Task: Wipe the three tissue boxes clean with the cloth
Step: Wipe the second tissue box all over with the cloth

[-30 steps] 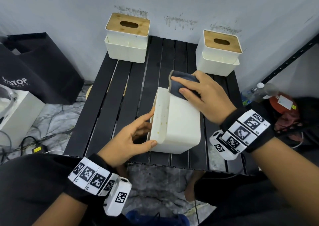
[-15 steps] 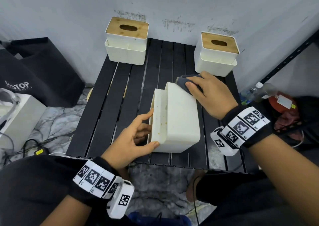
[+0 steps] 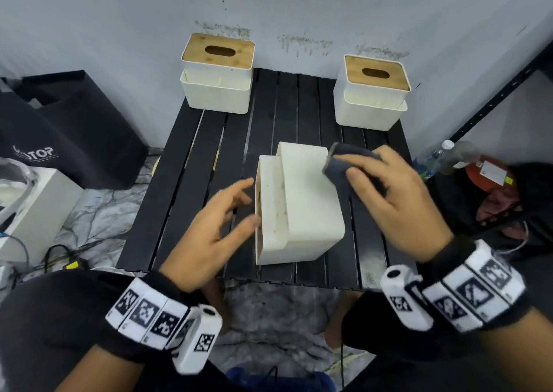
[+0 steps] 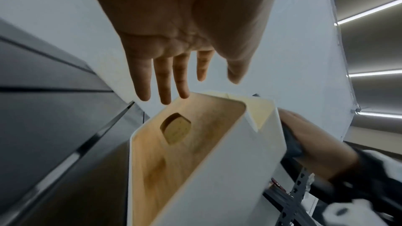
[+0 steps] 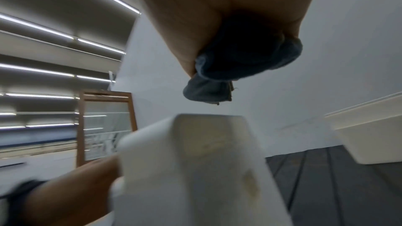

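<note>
From the head view, a white tissue box [image 3: 299, 203] lies tipped on its side mid-way along the black slatted table [image 3: 191, 164]; the left hand [image 3: 209, 230] hovers beside it, fingers spread, holding nothing. The right hand [image 3: 398, 200] grips a dark, bunched cloth [image 3: 344, 164] at the box's far right corner.

Left wrist view: straight fingers [image 4: 163, 82] just above the box's wooden lid [image 4: 185, 143] with its oval slot.

Right wrist view: crumpled blue-grey cloth clutched above the smooth, stained box

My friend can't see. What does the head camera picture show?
A white tissue box lies tipped on its side on a black slatted table. The right hand holds a dark blue cloth beside it; the open left hand hovers near.
</note>
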